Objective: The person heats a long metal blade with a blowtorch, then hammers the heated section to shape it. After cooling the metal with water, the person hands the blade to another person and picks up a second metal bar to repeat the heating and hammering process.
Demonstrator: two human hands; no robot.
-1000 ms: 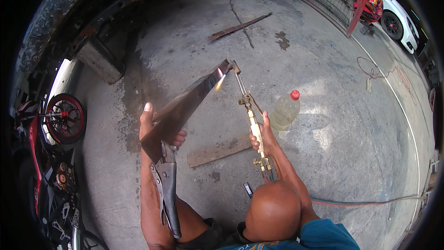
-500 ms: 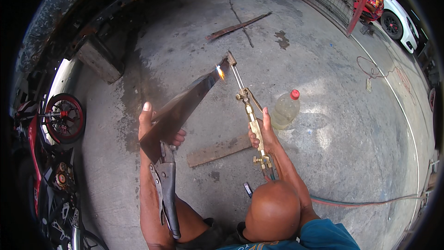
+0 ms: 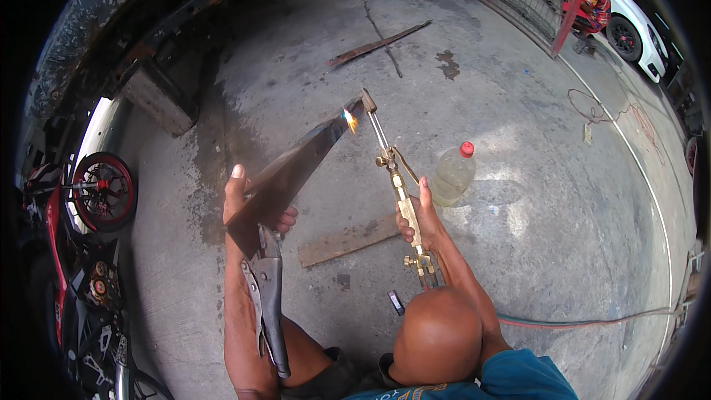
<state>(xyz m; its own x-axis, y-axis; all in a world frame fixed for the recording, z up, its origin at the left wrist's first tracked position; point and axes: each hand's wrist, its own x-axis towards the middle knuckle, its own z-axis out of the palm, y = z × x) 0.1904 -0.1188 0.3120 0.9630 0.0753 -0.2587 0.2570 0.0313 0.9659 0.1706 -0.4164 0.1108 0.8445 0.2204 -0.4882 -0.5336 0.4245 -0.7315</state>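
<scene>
My left hand (image 3: 235, 196) is wrapped round the near end of a long, dark, bent metal sheet (image 3: 292, 167), thumb at its left side and fingertips showing at its right. Locking pliers (image 3: 268, 300) are clamped to the sheet's near end, their handles hanging over my left forearm. In my right hand (image 3: 424, 218) is a brass cutting torch (image 3: 404, 207), its thumb pointing up. The torch head (image 3: 368, 100) is at the sheet's far end, where a small blue-white and orange flame (image 3: 349, 120) burns at the metal.
A bottle with a red cap (image 3: 454, 174) stands right of the torch. A flat bar (image 3: 348, 243) and a lighter-like object (image 3: 396, 302) lie on the concrete. Hoses (image 3: 585, 321) run right. A motorcycle (image 3: 104, 191) is at left; a person (image 3: 595, 4) squats far right beside a white car.
The torch head has shifted slightly nearer to me, and the flame stays at the sheet's far end. Both hands keep their grips.
</scene>
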